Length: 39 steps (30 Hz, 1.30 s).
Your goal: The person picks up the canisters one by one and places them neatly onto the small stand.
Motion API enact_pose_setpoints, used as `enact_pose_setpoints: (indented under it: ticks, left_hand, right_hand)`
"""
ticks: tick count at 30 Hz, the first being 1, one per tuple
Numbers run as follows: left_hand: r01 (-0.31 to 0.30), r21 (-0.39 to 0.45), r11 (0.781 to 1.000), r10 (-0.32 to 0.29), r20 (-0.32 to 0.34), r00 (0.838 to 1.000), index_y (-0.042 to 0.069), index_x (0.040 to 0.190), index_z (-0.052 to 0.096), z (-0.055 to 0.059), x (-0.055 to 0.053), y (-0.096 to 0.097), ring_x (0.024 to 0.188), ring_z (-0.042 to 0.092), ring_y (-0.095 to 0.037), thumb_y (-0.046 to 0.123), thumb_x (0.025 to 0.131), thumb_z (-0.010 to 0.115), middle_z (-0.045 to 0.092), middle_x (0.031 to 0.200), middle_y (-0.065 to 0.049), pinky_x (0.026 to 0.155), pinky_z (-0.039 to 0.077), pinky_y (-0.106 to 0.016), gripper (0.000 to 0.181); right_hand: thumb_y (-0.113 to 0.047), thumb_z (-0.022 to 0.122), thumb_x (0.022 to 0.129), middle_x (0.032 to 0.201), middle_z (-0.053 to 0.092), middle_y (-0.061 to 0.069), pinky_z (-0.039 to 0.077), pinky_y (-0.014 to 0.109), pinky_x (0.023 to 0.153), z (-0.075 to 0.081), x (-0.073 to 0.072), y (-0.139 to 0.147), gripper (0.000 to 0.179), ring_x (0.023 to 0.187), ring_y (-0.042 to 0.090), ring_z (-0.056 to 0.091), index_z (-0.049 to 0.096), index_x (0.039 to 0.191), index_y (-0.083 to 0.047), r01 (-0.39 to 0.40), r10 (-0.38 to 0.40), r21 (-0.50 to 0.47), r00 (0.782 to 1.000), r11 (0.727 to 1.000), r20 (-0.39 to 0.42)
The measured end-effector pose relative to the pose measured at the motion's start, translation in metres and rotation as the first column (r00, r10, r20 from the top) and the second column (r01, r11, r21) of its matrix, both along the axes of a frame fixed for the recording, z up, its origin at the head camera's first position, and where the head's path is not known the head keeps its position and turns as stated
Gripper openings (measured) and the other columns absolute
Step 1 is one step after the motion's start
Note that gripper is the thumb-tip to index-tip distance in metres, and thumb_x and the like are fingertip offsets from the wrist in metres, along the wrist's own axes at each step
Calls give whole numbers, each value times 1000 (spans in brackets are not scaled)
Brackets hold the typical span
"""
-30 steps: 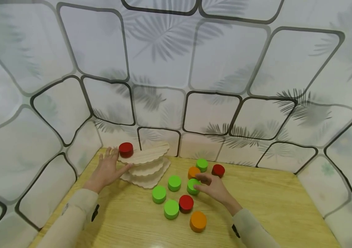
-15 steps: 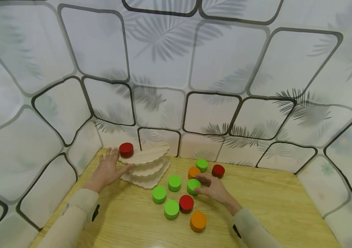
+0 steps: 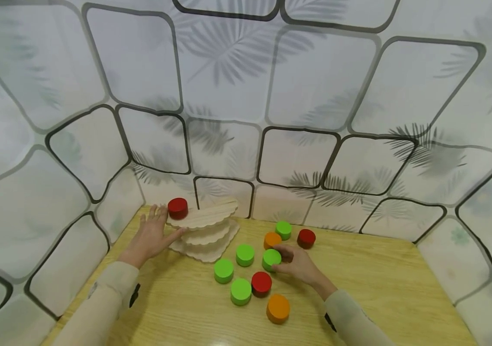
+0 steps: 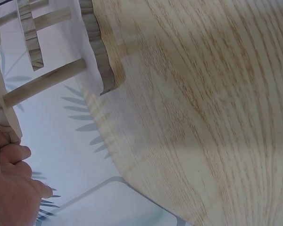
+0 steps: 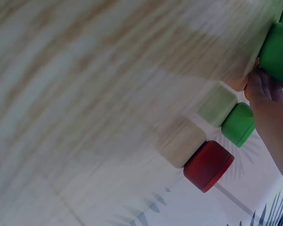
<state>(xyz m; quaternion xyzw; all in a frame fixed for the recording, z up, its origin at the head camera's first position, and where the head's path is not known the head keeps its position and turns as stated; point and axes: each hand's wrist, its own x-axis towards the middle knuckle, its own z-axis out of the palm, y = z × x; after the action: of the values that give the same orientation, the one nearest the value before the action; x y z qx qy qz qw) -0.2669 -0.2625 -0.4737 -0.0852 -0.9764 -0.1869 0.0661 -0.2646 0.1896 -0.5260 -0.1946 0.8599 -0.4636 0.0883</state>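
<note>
My left hand (image 3: 150,239) holds the left edge of a tiered wooden stand (image 3: 207,216) with scalloped plates at the back left. Its thumb lies along the front of the stand, and curled fingertips (image 4: 16,153) show at a plate's edge in the left wrist view. A red round block (image 3: 178,208) sits on the top tier beside those fingers. Near the table's middle, my right hand (image 3: 299,265) has thumb and fingers around a green round block (image 3: 271,260), which stands on the table. An orange round block (image 3: 272,240) lies just behind it, partly covered by the fingers.
Several more round blocks lie around: a green one (image 3: 283,230) and a red one (image 3: 306,238) behind my right hand, another red (image 3: 261,284) and an orange one (image 3: 278,308) in front. A patterned cloth wall (image 3: 228,149) borders the wooden table (image 3: 371,288).
My right thumb has shifted slightly lower along the side of the green round block. The left hand, the stand and the blocks stay in place.
</note>
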Motion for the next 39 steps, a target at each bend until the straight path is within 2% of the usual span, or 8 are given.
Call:
enact_pose_setpoints:
  ticks: [9,14,23,30,33,39]
  left_hand:
    - [-4,-5,1000,4,1,1000,-17,160,24,2,1,-1,158,14,-57,65,102,54,28,166,-37,121,11,-80,104]
    - [-3,-4,1000,3,-5,1000,-17,160,25,4,0,-1,158,14,-56,63,103,54,28,166,-37,122,12,-79,102]
    - [-3,21,1000,3,2,1000,-17,160,24,5,1,-3,158,12,-57,63,103,54,26,167,-37,122,10,-79,103]
    - [3,20,1000,-3,5,1000,-17,160,24,5,-1,-2,158,12,-57,65,103,53,26,166,-38,122,10,-80,104]
    - [2,12,1000,-2,1,1000,-17,159,25,4,-1,-1,158,13,-57,65,102,54,27,166,-38,121,11,-80,104]
    - [0,12,1000,0,3,1000,-18,159,26,4,1,1,158,14,-57,64,102,56,28,166,-37,121,12,-80,103]
  right_hand:
    - [-22,87,87,139,69,19,57,44,104,-1,-1,-2,62,119,30,70,64,141,0,20,-20,55,1000,998,-17]
    - [-22,87,87,140,68,18,56,47,105,-2,-3,-3,62,122,31,69,65,141,-2,43,-42,63,999,997,-16]
    - [-22,88,85,136,71,17,58,44,102,1,-2,-6,61,117,29,70,67,138,-1,33,-30,70,999,997,-39]
    - [-25,86,89,139,69,17,54,52,108,12,-1,-12,62,126,35,68,64,142,-2,17,-17,-14,1000,1000,-4]
    - [-25,85,90,138,70,15,54,52,108,18,-2,-17,61,127,34,68,64,143,-5,7,-8,-21,1000,1000,-17]
    - [-24,85,90,138,70,14,55,51,108,26,-6,-27,61,127,34,68,64,143,-5,36,-37,-21,999,999,-9]
